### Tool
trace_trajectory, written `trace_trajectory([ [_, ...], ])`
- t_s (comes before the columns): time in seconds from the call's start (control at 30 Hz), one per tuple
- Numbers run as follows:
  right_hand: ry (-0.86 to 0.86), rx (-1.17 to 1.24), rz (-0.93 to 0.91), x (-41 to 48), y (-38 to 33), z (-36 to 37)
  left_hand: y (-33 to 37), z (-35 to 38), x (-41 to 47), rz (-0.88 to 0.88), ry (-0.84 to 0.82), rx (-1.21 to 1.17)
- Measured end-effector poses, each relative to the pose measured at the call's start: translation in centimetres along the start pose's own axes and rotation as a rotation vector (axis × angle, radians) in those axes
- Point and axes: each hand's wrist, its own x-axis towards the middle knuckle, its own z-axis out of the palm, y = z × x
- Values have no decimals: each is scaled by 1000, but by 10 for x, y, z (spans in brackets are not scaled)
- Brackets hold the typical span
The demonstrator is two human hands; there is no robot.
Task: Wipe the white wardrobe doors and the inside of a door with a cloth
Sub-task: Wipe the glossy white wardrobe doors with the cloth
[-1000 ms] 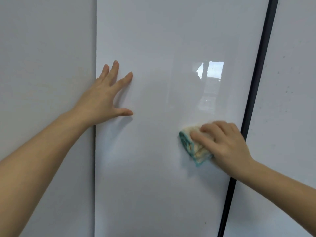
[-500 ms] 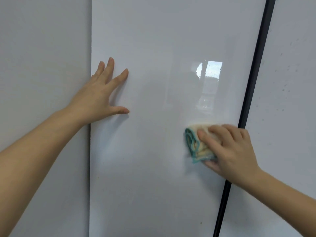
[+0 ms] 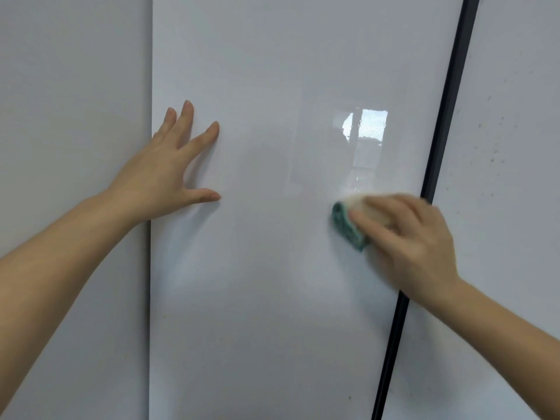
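Observation:
A glossy white wardrobe door (image 3: 272, 298) fills the middle of the view. My left hand (image 3: 163, 174) lies flat against its left edge, fingers spread and straight. My right hand (image 3: 406, 237) holds a folded cloth (image 3: 345, 224), cream with a teal edge, and presses it against the door's right side, near the black strip. The hand is blurred by motion and covers most of the cloth.
A black vertical strip (image 3: 439, 147) separates the middle door from the white panel on the right (image 3: 509, 147), which carries small dark specks. Another white panel (image 3: 75, 86) stands to the left. A window reflection (image 3: 363, 128) shows on the door.
My right hand has slid the cloth a little to the right and upward along the door. My left hand stays flat in the same place on the door.

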Motion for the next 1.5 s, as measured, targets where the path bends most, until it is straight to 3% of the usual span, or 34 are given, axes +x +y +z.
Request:
trace_trajectory([
  [0.17, 27, 74, 59, 15, 4, 11, 0, -3, 0, 3, 7, 1],
  [0.37, -180, 151, -303, -40, -11, 3, 2, -4, -1, 4, 1, 17],
  [0.57, 2, 179, -7, 11, -14, 19, 0, -9, -1, 0, 15, 41],
  [0.73, -165, 273, -386, -16, -60, 29, -1, -17, -1, 23, 16, 115],
  [0.8, -109, 262, -330, 12, -58, 38, -5, -21, 0, 49, 37, 154],
  [0.93, 74, 315, -30, 65, -84, 68, -12, -27, 7, 87, 103, 183],
  [1.13, -57, 410, -279, 70, -141, 93, -12, -48, 22, 35, 78, 401],
  [1.33, 81, 398, 12, 132, -177, 124, -14, -46, 30, -26, 19, 601],
  [1.5, -32, 444, -277, 112, -203, 134, -9, -60, 29, -35, -50, 569],
])
